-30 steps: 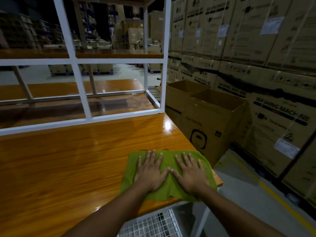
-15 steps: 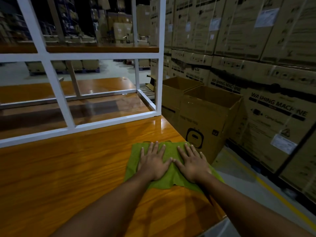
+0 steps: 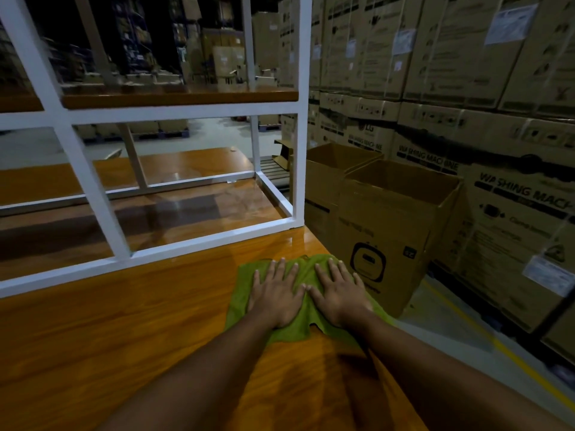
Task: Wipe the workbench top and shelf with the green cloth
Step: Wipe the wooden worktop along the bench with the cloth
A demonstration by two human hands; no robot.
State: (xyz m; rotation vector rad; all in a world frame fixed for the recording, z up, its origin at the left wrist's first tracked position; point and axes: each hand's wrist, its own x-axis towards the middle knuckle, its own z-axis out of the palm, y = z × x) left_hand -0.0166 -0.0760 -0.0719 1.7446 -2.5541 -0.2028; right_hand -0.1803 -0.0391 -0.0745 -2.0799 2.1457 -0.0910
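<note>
Green cloth [image 3: 306, 325] lies flat near the right edge of the glossy wooden surface [image 3: 124, 337], pinned under both hands, left hand [image 3: 277, 295] and right hand [image 3: 340, 295], fingers spread, palms down, gripping nothing. Bare wood stretches left; stacked cartons [image 3: 513, 213] at right read "WASHING MACHINE" and "LG".

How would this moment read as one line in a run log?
step: wiping benchtop | both hands flat on green cloth | left hand | right hand | spot: right edge of workbench
</note>
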